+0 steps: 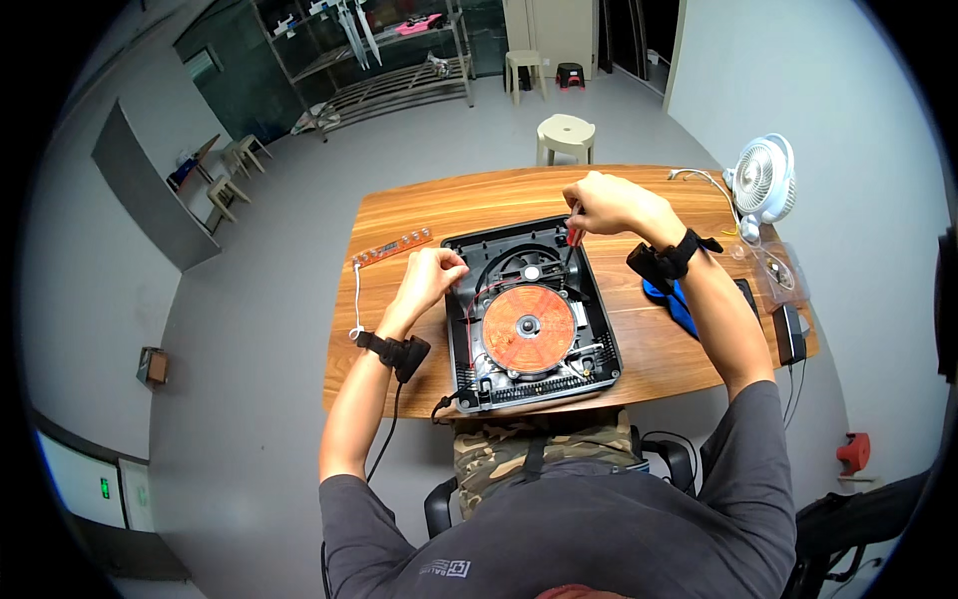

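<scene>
One wooden bench (419, 215). On it — one opened black cooker housing (599, 344), with one orange coil disc (528, 325) and one round fan (532, 270) inside. One red-handled screwdriver (574, 238). One narrow circuit strip (391, 248) with one white cable (356, 299). One small white desk fan (763, 178). One blue object (671, 299), partly hidden. Two hands — left hand (431, 278), right hand (604, 203) — two black wrist straps (397, 351). Plastic stools (566, 137) on the floor beyond: at least three.
</scene>
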Motion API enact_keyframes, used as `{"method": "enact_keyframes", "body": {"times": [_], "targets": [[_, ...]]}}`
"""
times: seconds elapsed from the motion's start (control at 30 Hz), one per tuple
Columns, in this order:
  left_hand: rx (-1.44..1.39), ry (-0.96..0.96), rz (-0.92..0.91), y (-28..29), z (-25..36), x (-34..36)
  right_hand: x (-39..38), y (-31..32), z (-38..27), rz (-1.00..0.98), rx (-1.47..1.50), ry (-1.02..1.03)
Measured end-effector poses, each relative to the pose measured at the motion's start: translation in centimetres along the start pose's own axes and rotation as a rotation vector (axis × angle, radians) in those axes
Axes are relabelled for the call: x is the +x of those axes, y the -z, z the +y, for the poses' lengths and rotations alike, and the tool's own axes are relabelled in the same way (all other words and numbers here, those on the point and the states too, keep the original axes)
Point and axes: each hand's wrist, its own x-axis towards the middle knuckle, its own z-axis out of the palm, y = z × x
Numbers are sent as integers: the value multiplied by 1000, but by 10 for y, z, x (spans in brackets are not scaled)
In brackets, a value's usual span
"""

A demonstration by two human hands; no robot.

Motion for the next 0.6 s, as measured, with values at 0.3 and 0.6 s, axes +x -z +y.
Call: {"method": "enact_keyframes", "body": {"times": [0.3,0.6], "targets": [[-11,47,-77,-7,14,-3,10,-2,-1,-1,-92,13],[-90,-16,-53,-13,18,-8,9,23,-11,67,-46,-94]]}}
